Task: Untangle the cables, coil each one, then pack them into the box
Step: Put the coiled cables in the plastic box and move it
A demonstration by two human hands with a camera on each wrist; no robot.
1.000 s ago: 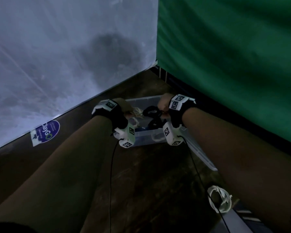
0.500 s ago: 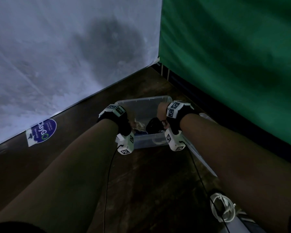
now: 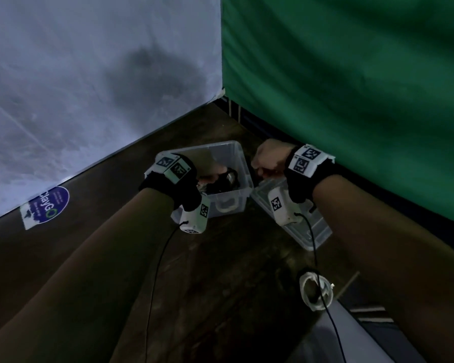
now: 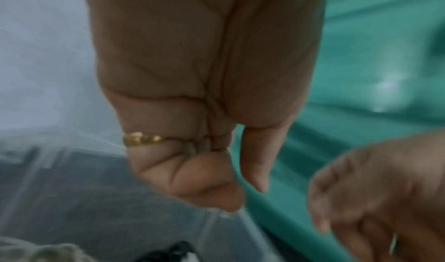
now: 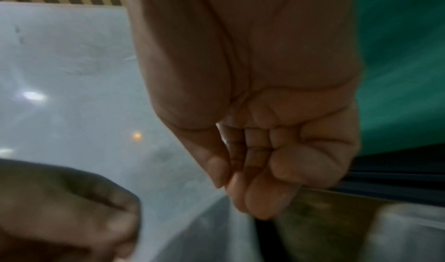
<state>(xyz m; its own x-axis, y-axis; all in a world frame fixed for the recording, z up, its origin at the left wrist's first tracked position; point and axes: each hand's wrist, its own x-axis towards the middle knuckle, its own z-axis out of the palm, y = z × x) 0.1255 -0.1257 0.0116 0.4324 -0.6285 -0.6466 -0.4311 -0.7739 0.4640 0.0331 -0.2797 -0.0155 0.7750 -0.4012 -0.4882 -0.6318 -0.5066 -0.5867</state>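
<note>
A clear plastic box [image 3: 212,147] stands on the dark floor near the corner. A black coiled cable [image 3: 224,179] lies inside it, next to a pale cable [image 4: 36,251]. My left hand [image 3: 216,170] hangs over the box just above the black coil [image 4: 173,252]; its fingers [image 4: 204,171] are curled into the palm with nothing in them. My right hand [image 3: 269,158] is a fist just right of the box; its curled fingers [image 5: 265,161] hold nothing. A white coiled cable [image 3: 316,292] lies near my right forearm.
The box's clear lid [image 3: 315,231] lies on the floor to the right of the box, under my right wrist. A white sheet wall [image 3: 89,87] and a green curtain [image 3: 351,87] close the corner behind. A blue sticker [image 3: 47,205] sits at the left.
My right hand has let go of the black coil, which now lies in the box, and has drawn back to the right. My left hand stays over the box.
</note>
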